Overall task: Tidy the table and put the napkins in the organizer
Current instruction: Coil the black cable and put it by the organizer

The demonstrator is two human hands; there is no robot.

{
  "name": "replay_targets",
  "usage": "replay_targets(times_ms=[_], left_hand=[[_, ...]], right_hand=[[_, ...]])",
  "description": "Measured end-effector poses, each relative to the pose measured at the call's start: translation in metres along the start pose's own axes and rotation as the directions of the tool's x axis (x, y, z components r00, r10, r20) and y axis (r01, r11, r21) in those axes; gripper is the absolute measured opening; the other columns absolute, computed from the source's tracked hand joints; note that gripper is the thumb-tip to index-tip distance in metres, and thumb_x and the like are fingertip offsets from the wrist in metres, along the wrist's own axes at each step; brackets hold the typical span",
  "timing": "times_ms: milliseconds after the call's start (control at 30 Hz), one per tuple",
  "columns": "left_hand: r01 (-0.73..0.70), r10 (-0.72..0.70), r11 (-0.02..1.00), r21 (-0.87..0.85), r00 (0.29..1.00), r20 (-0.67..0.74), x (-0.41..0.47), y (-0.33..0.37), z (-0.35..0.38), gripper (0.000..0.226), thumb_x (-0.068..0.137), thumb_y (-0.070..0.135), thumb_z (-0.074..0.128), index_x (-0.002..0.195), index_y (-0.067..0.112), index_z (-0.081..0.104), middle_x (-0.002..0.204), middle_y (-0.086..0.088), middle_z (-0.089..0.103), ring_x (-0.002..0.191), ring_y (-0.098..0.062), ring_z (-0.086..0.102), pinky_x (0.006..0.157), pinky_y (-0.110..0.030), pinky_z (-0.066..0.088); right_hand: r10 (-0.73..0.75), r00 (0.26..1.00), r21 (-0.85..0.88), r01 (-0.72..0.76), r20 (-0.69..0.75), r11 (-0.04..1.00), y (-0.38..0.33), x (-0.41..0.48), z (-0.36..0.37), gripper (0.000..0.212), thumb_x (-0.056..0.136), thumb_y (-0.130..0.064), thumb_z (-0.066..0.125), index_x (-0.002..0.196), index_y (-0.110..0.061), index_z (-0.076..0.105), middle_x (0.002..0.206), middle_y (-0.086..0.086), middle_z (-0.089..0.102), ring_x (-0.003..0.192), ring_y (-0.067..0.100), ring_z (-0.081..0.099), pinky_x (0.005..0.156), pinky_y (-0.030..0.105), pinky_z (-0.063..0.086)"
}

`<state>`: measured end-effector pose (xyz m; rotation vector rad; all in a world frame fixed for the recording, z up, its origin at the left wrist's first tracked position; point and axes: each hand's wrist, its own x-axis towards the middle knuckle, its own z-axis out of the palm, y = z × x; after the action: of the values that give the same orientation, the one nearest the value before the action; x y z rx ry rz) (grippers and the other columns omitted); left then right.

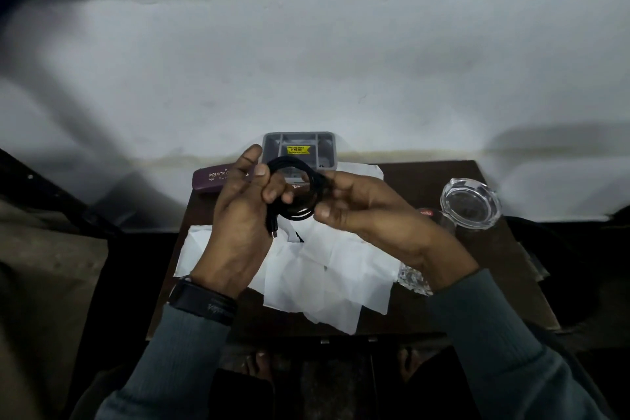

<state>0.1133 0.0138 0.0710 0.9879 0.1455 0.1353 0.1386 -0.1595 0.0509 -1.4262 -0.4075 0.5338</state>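
Both hands hold a coiled black cable (308, 204) above the small brown table (511, 283). My left hand (238, 215) pinches the coil's left side, and a plug end hangs down beside its palm. My right hand (368, 211) grips the coil's right side. Several white napkins (324, 276) lie spread and overlapping on the table under the hands. A grey divided organizer (327, 147) with a yellow price sticker stands at the table's far edge, partly hidden behind the hands and the cable.
A maroon case (208, 179) with printed lettering lies at the far left of the table. A clear glass ashtray (470, 203) sits at the right, with a patterned glass item (414, 278) nearer me. A white wall rises behind the table.
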Motion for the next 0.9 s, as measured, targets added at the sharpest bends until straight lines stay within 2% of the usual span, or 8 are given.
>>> replay_targets(times_ms=[100,233,400,500,600,733,833,900], left_hand=[[-0.022,0.022,0.996,0.088,1.0,0.007,0.003,-0.005,-0.004,0.025,0.111,0.005,0.032,0.133,0.012,0.04,0.052,0.008,0.041,0.047,-0.007,0.043,0.056,-0.018,0.046],[-0.012,0.004,0.995,0.1,0.997,0.078,0.003,-0.008,-0.008,0.025,0.111,0.005,0.031,0.13,0.016,0.042,0.054,0.011,0.043,0.047,-0.004,0.04,0.055,-0.018,0.045],[0.058,-0.089,0.98,0.192,0.984,0.153,0.003,-0.007,-0.015,0.031,0.11,0.006,0.032,0.138,0.014,0.043,0.062,0.008,0.048,0.047,-0.003,0.038,0.049,-0.015,0.035],[0.119,-0.161,0.966,0.23,0.972,0.173,-0.002,-0.007,-0.013,0.032,0.108,0.014,0.04,0.139,0.021,0.046,0.07,0.003,0.061,0.058,-0.011,0.052,0.063,-0.026,0.046],[0.167,-0.185,0.978,0.127,0.973,0.138,0.0,-0.003,-0.009,0.036,0.094,0.023,0.056,0.129,0.02,0.049,0.091,0.001,0.074,0.079,-0.013,0.07,0.078,-0.033,0.057],[0.15,-0.164,0.984,0.094,0.972,0.168,-0.001,-0.005,-0.009,0.058,0.089,0.022,0.06,0.143,0.015,0.042,0.106,-0.001,0.078,0.099,-0.019,0.075,0.094,-0.039,0.058],[0.02,-0.056,0.961,0.276,0.991,0.123,-0.002,-0.018,-0.01,0.05,0.101,0.018,0.052,0.149,0.019,0.037,0.105,0.008,0.079,0.107,-0.012,0.074,0.095,-0.034,0.058],[-0.012,-0.007,0.939,0.343,0.999,0.054,0.001,-0.025,-0.012,0.039,0.109,0.015,0.044,0.146,0.024,0.038,0.095,0.015,0.079,0.102,-0.006,0.073,0.099,-0.037,0.053]], right_hand=[[-0.005,0.997,0.134,0.014,-0.072,0.991,0.001,0.001,0.003,0.034,0.098,-0.02,0.065,0.129,-0.005,0.067,0.127,0.025,0.068,0.127,0.038,0.062,0.109,0.049,0.049],[0.043,0.998,0.213,-0.032,-0.047,0.976,0.003,0.0,0.005,0.041,0.09,-0.015,0.071,0.13,-0.006,0.067,0.123,0.023,0.071,0.121,0.041,0.065,0.104,0.048,0.053],[0.024,0.985,0.004,-0.024,-0.168,1.0,0.004,0.005,0.006,0.029,0.09,0.003,0.073,0.107,-0.02,0.077,0.1,0.004,0.08,0.093,0.021,0.078,0.079,0.035,0.064],[0.032,0.966,-0.036,-0.043,-0.257,0.998,0.004,0.007,0.005,0.028,0.092,0.006,0.071,0.103,-0.019,0.078,0.094,0.003,0.079,0.084,0.02,0.078,0.068,0.032,0.063],[0.067,0.96,0.115,-0.037,-0.27,0.993,0.004,0.006,0.0,0.024,0.093,0.004,0.069,0.114,-0.006,0.075,0.107,0.013,0.078,0.095,0.029,0.077,0.073,0.032,0.063],[0.093,0.951,0.359,0.02,-0.294,0.933,0.002,0.005,-0.004,0.027,0.093,0.005,0.067,0.119,-0.003,0.071,0.112,0.014,0.077,0.105,0.025,0.075,0.08,0.033,0.062],[0.078,0.962,0.245,-0.012,-0.26,0.969,0.004,0.005,0.002,0.02,0.093,-0.005,0.073,0.112,-0.01,0.077,0.113,0.012,0.077,0.106,0.026,0.075,0.083,0.035,0.062],[0.068,0.968,0.082,-0.049,-0.243,0.995,0.004,0.005,0.005,0.015,0.092,-0.023,0.076,0.106,-0.021,0.081,0.107,0.004,0.079,0.103,0.019,0.076,0.083,0.035,0.062]])
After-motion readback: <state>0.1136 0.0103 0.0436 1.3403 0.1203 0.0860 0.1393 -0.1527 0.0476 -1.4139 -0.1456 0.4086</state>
